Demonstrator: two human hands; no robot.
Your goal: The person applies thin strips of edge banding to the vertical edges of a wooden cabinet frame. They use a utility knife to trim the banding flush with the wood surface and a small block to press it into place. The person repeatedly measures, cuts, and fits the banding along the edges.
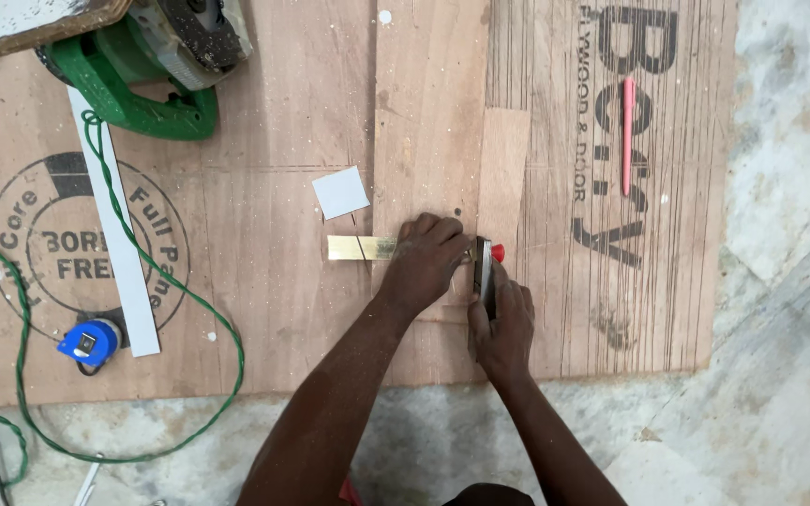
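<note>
Left hand (431, 255) pressed flat, fingers together, on one brass strip (360, 247); right hand (502, 323) gripping one dark tool (485, 272). One red pencil (627, 136) nearby.

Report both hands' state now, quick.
Left hand: palm down, fingers pressing the brass-coloured strip flat on the plywood sheet.
Right hand: closed in a grip on a dark tool with a red tip.
</note>
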